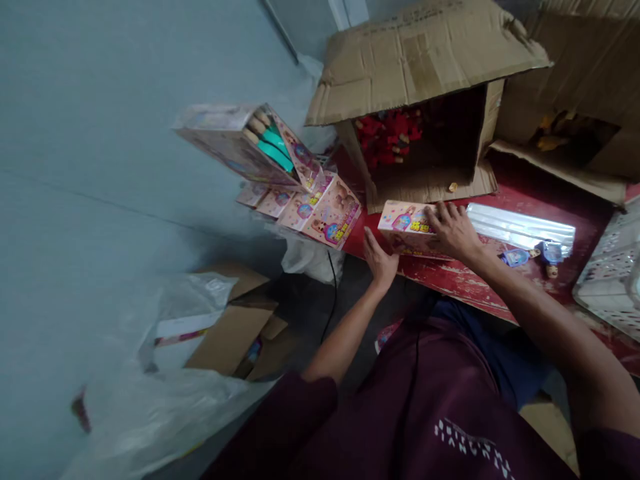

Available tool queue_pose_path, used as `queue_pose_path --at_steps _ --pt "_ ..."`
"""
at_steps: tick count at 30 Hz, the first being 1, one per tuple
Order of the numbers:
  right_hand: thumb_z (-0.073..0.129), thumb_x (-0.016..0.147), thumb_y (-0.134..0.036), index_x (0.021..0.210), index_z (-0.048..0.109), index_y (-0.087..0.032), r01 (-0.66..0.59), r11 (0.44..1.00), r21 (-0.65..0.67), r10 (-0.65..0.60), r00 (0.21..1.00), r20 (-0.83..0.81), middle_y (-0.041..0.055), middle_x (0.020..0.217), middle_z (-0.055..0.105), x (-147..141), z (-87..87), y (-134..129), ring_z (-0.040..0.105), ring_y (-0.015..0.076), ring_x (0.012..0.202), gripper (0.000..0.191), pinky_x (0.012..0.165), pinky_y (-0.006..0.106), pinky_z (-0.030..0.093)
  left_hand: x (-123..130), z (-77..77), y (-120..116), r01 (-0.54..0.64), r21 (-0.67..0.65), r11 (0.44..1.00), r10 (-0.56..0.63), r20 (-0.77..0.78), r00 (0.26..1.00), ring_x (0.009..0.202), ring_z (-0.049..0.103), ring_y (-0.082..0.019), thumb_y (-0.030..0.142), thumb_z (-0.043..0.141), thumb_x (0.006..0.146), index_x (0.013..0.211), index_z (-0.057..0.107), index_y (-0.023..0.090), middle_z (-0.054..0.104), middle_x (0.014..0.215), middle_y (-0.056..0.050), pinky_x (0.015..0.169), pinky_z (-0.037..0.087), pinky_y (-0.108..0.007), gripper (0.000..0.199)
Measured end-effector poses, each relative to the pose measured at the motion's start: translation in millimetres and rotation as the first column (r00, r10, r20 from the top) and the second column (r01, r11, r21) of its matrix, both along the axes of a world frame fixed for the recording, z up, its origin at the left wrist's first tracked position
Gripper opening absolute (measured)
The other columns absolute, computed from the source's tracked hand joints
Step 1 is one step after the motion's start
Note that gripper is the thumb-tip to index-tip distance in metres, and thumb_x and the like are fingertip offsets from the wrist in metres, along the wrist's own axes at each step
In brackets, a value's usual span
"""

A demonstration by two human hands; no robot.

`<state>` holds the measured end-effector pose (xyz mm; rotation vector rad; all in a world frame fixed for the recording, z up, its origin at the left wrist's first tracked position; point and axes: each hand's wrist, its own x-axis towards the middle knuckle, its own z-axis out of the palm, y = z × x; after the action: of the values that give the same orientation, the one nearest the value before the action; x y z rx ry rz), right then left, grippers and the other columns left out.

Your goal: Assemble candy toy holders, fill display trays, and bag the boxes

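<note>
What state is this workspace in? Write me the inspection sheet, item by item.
Surface: red bench, paint worn along the near edge
Things: printed box under the right hand; small blue figures beside silvery strips
Clutter: plastic sheeting and cardboard below, left
Hands: left hand at the box's left end, right hand on top
Cables: dark cord below the bench edge; ends unclear
Surroundings: pale wall, open carton, white basket

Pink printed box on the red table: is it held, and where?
The right hand seems to hold the pink printed box by its right end, fingers over the top. The left hand is at its near left corner, grip unclear.
</note>
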<state>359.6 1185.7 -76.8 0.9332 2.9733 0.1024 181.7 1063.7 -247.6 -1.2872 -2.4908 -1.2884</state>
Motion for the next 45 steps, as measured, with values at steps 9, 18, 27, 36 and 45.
queue_pose_path --at_steps 9,18,27,36,45 --pt "0.047 0.100 -0.050 0.145 0.047 -0.008 0.359 0.933 -0.025 -0.355 0.928 0.112 0.0233 0.118 0.070 12 46.2 -8 0.066 0.0322 0.095 0.062 0.083 0.039 0.041 94 -30.3 40 0.390 0.129 0.912 -0.408 0.164 0.898 0.099 0.066 -0.026 0.047 0.051 0.104 0.101 0.061 0.021 0.067 0.099 -0.011 0.087 0.054 -0.040 0.028" --pt "0.039 0.102 -0.048 0.149 0.042 -0.004 0.407 0.909 0.090 -0.411 0.911 0.028 0.0290 0.127 0.061 17 22.3 -16 0.061 0.0366 0.104 0.064 0.087 0.046 0.043 98 -45.2 57 0.498 0.028 0.867 -0.499 0.081 0.863 0.110 0.063 -0.031 0.054 0.065 0.096 0.106 0.067 0.019 0.071 0.107 -0.012 0.101 0.045 -0.048 0.037" --pt "0.038 0.103 -0.054 0.157 0.036 -0.005 0.389 0.902 0.184 -0.383 0.921 -0.069 0.0330 0.152 0.046 31 -0.7 -30 0.049 0.0454 0.132 0.073 0.100 0.059 0.045 89 -50.4 65 0.491 -0.020 0.871 -0.491 0.027 0.871 0.104 0.063 -0.029 0.055 0.068 0.093 0.099 0.070 0.019 0.074 0.099 -0.009 0.102 0.040 -0.047 0.037" --pt "0.046 0.102 -0.055 0.160 0.036 -0.007 0.390 0.893 0.223 -0.388 0.920 -0.055 0.0327 0.159 0.040 34 -7.1 -36 0.044 0.0473 0.141 0.076 0.107 0.061 0.043 97 -50.8 55 0.475 -0.016 0.880 -0.471 0.106 0.876 0.128 0.054 -0.037 0.039 0.062 0.099 0.110 0.070 0.024 0.075 0.118 -0.008 0.112 0.031 -0.060 0.021" --pt "0.046 0.102 -0.052 0.161 0.035 -0.010 0.400 0.889 0.225 -0.388 0.917 -0.096 0.0334 0.159 0.038 43 -14.4 -34 0.043 0.0476 0.141 0.073 0.105 0.064 0.041 88 -78.6 98 0.073 0.229 0.971 -0.173 0.459 0.871 0.152 0.038 -0.030 0.029 0.058 0.095 0.157 0.032 0.019 0.044 0.159 -0.018 0.124 0.036 -0.053 0.067"
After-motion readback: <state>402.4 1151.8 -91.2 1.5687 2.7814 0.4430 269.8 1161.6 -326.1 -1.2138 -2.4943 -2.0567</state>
